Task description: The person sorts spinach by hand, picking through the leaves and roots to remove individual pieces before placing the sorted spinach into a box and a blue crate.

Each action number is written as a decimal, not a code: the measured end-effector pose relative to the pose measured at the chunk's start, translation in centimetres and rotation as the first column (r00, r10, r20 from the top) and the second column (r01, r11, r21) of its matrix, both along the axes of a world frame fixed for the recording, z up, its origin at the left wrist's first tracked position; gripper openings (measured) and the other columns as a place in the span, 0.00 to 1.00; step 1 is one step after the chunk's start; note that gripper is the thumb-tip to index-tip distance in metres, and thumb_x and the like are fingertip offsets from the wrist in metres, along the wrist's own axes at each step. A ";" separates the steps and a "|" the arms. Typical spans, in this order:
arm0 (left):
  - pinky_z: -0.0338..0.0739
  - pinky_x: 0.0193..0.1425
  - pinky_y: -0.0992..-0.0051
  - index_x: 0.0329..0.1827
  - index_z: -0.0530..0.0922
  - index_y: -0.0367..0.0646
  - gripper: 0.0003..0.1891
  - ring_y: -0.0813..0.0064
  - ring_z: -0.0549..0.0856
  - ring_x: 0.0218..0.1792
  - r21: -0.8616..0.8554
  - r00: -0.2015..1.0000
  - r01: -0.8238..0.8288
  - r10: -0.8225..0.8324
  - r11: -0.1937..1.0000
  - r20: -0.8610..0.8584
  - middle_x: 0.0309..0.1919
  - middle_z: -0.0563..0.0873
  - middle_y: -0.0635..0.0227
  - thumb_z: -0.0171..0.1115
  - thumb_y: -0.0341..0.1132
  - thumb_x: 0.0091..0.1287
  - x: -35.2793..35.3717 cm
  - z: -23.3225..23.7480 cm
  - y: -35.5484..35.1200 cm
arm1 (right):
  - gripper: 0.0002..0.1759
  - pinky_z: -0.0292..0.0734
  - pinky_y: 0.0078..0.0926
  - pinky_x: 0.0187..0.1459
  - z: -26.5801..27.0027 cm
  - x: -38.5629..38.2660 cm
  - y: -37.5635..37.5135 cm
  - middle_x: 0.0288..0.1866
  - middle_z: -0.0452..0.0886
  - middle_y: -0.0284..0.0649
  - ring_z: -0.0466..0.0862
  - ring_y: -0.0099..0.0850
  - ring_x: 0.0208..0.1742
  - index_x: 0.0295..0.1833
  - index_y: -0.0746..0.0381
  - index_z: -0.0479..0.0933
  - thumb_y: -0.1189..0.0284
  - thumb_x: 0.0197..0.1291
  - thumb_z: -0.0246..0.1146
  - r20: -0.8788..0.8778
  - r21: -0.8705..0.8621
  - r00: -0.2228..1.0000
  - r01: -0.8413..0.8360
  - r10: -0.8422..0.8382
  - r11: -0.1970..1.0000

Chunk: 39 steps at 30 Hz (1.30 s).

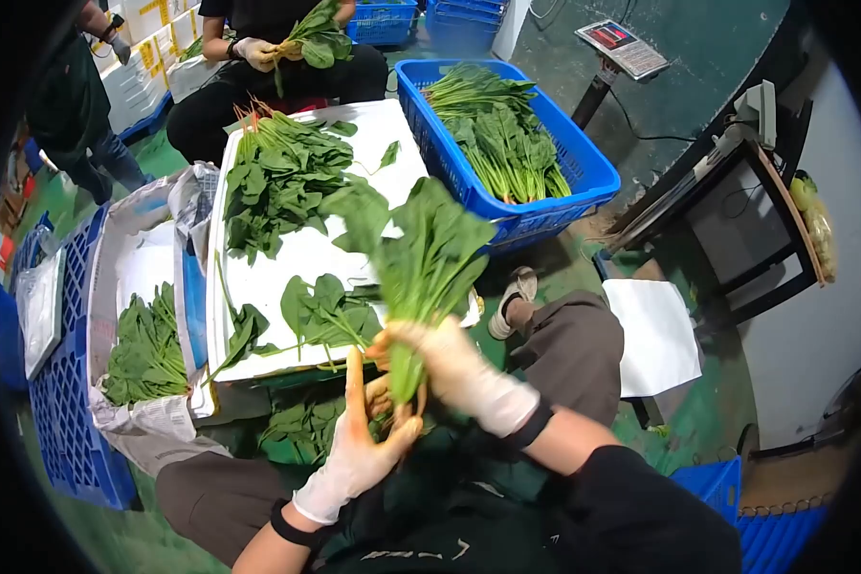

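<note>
A bunch of spinach (425, 263) is gripped round its stems by my gloved right hand (461, 371), leaves fanning upward and stem ends pointing down toward my lap. Close beside those stem ends is my gloved left hand (356, 457), index finger raised and thumb apart; its other fingers are partly hidden behind the stems. Just beyond both hands, loose spinach leaves (325, 311) lie along the near edge of a white board (392, 129). A larger heap of spinach (282, 177) with reddish root ends covers the board's far left.
A blue crate (555, 215) of spinach stands right of the board, a lined box (100, 316) with more spinach at left. Opposite, a gloved co-worker (258, 55) holds spinach. A scale (624, 48) stands at the back; fallen leaves (301, 426) lie below the board.
</note>
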<state>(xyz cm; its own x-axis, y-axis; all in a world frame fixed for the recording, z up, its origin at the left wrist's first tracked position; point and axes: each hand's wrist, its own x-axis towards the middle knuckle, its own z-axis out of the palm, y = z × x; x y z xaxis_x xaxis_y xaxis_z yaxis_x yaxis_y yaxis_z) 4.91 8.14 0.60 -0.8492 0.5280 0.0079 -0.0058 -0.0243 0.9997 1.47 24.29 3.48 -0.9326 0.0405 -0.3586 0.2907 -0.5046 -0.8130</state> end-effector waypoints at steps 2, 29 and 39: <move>0.72 0.59 0.70 0.73 0.41 0.40 0.44 0.67 0.79 0.52 -0.010 0.997 0.061 -0.061 0.998 -0.054 0.54 0.76 0.53 0.61 0.29 0.60 -0.6 -0.1 -0.8 | 0.12 0.81 0.32 0.27 2.9 -2.2 4.5 0.32 0.79 0.40 0.82 0.31 0.28 0.43 0.65 0.74 0.72 0.55 0.64 0.048 0.057 0.998 0.048 -0.051 0.997; 0.74 0.50 0.80 0.53 0.76 0.35 0.17 0.82 0.82 0.38 -0.310 0.996 0.053 -0.027 0.949 0.087 0.38 0.87 0.65 0.61 0.29 0.60 -4.4 -2.2 -4.6 | 0.19 0.72 0.22 0.52 9.9 -14.8 25.0 0.47 0.81 0.39 0.80 0.26 0.48 0.54 0.66 0.75 0.67 0.60 0.63 -0.359 0.928 0.881 0.301 0.309 0.220; 0.76 0.48 0.79 0.49 0.79 0.37 0.14 0.79 0.83 0.41 -0.346 0.998 -0.059 0.042 0.937 -0.057 0.39 0.86 0.62 0.62 0.33 0.61 -1.2 -1.5 -6.1 | 0.32 0.76 0.40 0.45 2.7 -5.6 9.6 0.41 0.80 0.54 0.80 0.51 0.44 0.48 0.67 0.74 0.52 0.48 0.68 0.450 0.893 0.569 -0.277 0.688 -0.355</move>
<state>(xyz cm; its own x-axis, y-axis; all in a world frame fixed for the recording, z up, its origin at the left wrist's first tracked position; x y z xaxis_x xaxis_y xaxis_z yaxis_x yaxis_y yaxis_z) 3.72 2.07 -0.89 -0.8778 0.4618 -0.1271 0.0342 0.3251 0.9451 -4.12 33.87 6.22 -0.8196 -0.4294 -0.3794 -0.3242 0.8935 -0.3108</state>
